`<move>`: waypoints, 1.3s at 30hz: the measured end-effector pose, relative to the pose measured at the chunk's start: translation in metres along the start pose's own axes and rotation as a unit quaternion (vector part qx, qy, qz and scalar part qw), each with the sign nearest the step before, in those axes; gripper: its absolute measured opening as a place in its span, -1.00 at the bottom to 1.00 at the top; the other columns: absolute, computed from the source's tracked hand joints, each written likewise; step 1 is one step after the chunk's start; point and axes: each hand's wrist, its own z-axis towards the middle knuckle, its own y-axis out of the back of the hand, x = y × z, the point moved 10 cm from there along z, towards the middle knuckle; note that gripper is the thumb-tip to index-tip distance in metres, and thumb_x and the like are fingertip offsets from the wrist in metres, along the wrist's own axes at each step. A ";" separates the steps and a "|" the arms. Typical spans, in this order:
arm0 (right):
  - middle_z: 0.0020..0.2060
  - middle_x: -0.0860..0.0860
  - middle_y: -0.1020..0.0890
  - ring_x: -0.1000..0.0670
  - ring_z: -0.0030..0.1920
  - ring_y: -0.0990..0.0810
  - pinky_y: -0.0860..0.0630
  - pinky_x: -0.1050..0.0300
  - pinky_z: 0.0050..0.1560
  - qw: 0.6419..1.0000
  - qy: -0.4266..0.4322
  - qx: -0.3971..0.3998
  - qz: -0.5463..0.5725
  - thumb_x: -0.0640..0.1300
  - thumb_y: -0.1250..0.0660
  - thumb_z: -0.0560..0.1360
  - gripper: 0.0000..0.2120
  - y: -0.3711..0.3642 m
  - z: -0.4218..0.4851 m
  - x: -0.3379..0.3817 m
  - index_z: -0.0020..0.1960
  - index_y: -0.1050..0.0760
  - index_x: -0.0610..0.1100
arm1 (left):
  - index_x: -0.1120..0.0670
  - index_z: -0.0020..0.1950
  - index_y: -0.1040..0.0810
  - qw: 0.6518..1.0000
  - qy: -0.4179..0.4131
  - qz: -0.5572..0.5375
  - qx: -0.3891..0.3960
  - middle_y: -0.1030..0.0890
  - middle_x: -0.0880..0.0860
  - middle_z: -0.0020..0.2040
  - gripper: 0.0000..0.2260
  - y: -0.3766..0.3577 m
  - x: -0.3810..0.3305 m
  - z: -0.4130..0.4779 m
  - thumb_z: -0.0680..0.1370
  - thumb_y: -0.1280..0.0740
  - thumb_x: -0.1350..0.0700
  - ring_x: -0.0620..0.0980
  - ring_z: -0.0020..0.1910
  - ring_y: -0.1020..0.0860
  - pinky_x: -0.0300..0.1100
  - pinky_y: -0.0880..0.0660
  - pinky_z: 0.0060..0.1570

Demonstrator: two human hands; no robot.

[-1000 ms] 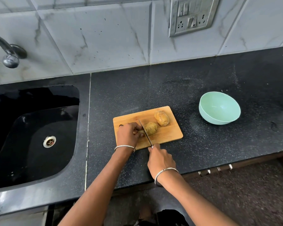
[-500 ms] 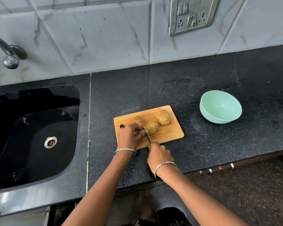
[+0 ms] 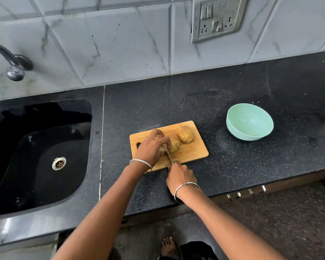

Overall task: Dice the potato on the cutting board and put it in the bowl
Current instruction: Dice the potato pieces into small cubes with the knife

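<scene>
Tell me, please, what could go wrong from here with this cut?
The left hand grips the brown potato piece with its fingers right beside the blade of the steel knife, so a slip could nick them. The wooden cutting board lies directly on the black stone counter and may slide under pressure.

no readable text, no labels, no brands, no numbers on anything in view

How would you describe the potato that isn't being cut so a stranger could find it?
On the black counter, right of the sink, lies a wooden board. The free potato sits near its far right corner. Unlike the other potato, gripped by the left hand under the knife, it lies untouched.
</scene>
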 end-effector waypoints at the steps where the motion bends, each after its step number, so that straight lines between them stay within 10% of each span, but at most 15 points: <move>1: 0.21 -0.16 -0.56 -0.26 0.24 -0.54 -0.49 -0.06 0.02 1.000 -0.001 0.000 0.002 0.00 -0.09 0.67 -0.69 0.000 0.000 0.000 0.27 -0.38 -0.18 | -0.12 -0.01 -0.55 1.000 -0.003 0.004 0.015 -0.33 -0.04 0.22 -0.71 0.000 0.000 0.002 0.44 -0.44 0.26 0.07 -0.01 -0.51 0.01 -0.51 -0.04; 30: 0.10 -0.15 -0.60 -0.23 0.13 -0.58 -0.40 0.02 -0.09 0.995 0.039 0.067 -0.057 0.07 0.00 0.68 -0.62 0.020 -0.075 -0.058 0.15 -0.48 -0.14 | -0.16 -0.07 -0.64 0.998 -0.021 0.010 0.060 -0.45 -0.06 0.12 -0.76 -0.002 -0.003 0.006 0.44 -0.45 0.20 -0.06 -0.05 -0.48 -0.12 -0.49 -0.05; 39: 0.03 -0.17 -0.61 -0.26 0.07 -0.57 -0.35 -0.02 -0.13 0.999 0.048 -0.016 0.002 0.12 0.01 0.67 -0.63 0.056 -0.054 -0.047 0.05 -0.45 -0.11 | -0.01 0.05 -0.42 0.984 0.114 -0.123 -0.064 -0.52 -0.02 0.07 -0.62 0.008 0.028 -0.020 0.37 -0.48 0.27 -0.03 -0.14 -0.57 -0.05 -0.53 -0.07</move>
